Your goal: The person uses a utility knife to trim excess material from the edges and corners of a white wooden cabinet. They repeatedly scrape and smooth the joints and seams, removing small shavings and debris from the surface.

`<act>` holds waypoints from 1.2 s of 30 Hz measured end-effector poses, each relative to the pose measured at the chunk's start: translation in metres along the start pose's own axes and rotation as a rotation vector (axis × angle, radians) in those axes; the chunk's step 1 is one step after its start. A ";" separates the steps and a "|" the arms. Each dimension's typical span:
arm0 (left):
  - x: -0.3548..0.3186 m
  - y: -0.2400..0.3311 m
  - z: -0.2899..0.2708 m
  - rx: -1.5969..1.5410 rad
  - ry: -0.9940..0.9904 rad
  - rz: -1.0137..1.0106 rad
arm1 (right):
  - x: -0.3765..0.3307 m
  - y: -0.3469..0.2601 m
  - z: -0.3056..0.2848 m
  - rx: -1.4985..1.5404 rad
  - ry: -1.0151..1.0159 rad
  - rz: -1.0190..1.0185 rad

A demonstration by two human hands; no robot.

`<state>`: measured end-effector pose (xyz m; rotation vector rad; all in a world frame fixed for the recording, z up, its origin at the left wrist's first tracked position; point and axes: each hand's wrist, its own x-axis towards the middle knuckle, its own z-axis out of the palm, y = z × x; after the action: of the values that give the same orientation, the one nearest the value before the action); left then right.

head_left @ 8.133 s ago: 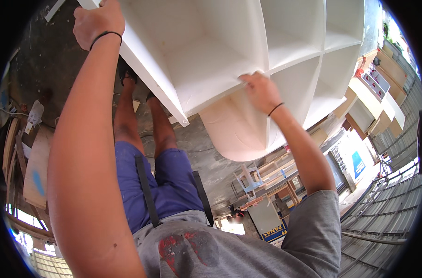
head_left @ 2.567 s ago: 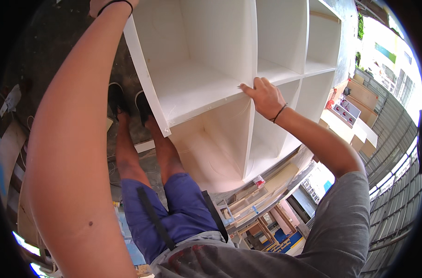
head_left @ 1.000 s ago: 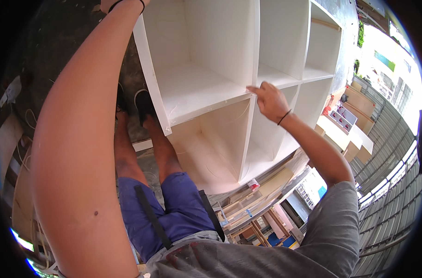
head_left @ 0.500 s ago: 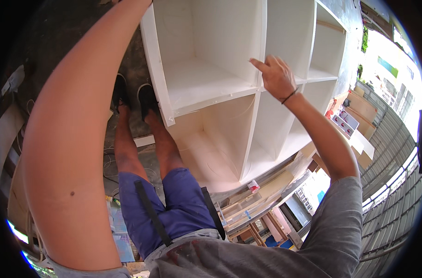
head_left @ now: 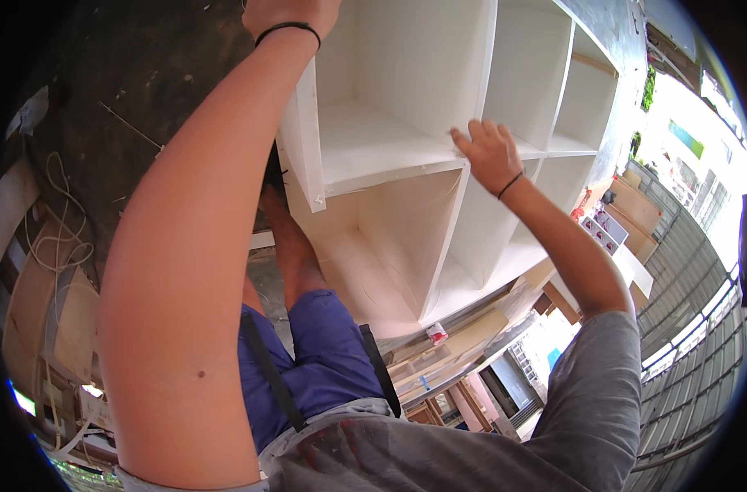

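Observation:
A large white open-fronted cabinet (head_left: 394,174) with several square compartments fills the middle and upper right of the head view. My right hand (head_left: 490,156) is at the cabinet's front, by the corner where an upright divider (head_left: 478,90) meets the cross shelf. Its thumb is held out and the fingers are partly bent, apart from each other, with nothing seen in them. Whether it touches the wood I cannot tell. My left hand (head_left: 298,11) is at the top edge, beside the cabinet's near upright panel (head_left: 308,143); its fingers are out of the picture.
Dark floor (head_left: 168,61) lies left of the cabinet. A pale looped cord (head_left: 62,246) and boards (head_left: 29,320) are at the far left. Wooden frames and planks (head_left: 451,348) stand below the cabinet. At the right are a small compartmented box (head_left: 604,230) and a corrugated metal wall (head_left: 693,246).
My left arm has swung right, bringing part of the hand into view at the top. My right hand has dropped slightly, its pointing finger now more bent. The cabinet's near edge appears shifted right.

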<state>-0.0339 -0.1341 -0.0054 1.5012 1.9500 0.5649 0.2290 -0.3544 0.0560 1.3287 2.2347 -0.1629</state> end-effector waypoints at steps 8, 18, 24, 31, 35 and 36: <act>-0.006 0.000 -0.006 -0.007 -0.051 -0.031 | 0.019 0.002 -0.008 0.229 -0.191 0.219; -0.008 0.000 -0.005 0.013 -0.033 -0.034 | 0.049 0.052 -0.015 0.566 -0.051 0.434; -0.012 0.007 -0.007 0.026 -0.047 -0.030 | 0.109 0.122 -0.044 -0.029 0.220 0.102; -0.005 0.006 -0.006 0.116 -0.077 -0.042 | 0.060 0.079 -0.002 -0.051 0.200 -0.118; -0.006 0.004 -0.002 0.098 -0.085 -0.022 | -0.003 0.009 -0.006 0.089 -0.423 -0.174; -0.002 0.003 0.000 0.088 -0.063 -0.032 | 0.012 0.024 0.004 0.075 -0.246 -0.138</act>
<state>-0.0317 -0.1352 -0.0027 1.5199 1.9699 0.4175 0.2461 -0.3345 0.0500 1.1244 2.1262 -0.4401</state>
